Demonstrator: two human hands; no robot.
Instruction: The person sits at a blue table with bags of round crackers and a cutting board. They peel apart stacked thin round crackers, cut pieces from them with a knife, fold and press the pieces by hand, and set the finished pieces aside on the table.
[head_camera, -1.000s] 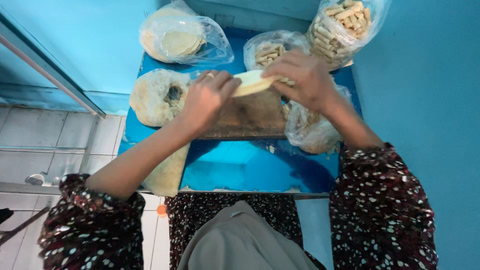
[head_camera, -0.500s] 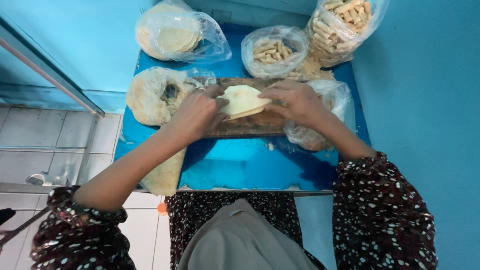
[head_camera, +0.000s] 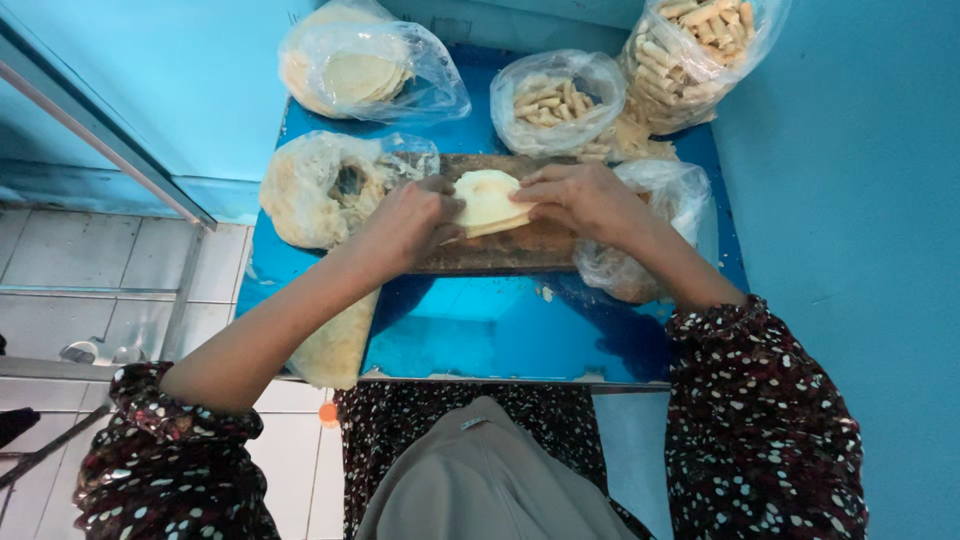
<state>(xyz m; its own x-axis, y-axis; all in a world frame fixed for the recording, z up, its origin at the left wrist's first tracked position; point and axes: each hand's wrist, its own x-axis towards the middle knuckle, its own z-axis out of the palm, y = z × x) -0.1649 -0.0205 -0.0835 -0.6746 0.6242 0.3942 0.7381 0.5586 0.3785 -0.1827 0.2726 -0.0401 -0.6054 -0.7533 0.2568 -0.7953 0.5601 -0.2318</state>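
Note:
A pale round dough wrapper (head_camera: 487, 200) lies partly folded on a wooden board (head_camera: 520, 250) on the blue table (head_camera: 480, 330). My left hand (head_camera: 408, 222) grips its left edge with the fingers curled over it. My right hand (head_camera: 580, 197) pinches its right edge from the other side. Both hands rest low over the board. What is inside the fold is hidden.
A plastic bag of flat round wrappers (head_camera: 355, 70) sits at the far left. Two bags of rolled pastries (head_camera: 555, 100) (head_camera: 690, 55) stand at the far right. A bag of pale dough (head_camera: 315, 190) lies left of the board, another bag (head_camera: 650, 215) right of it. Blue walls close in.
My hands have come down from above the board, bringing the wrapper onto it. The wrapper is now more folded and both hands sit closer together on it.

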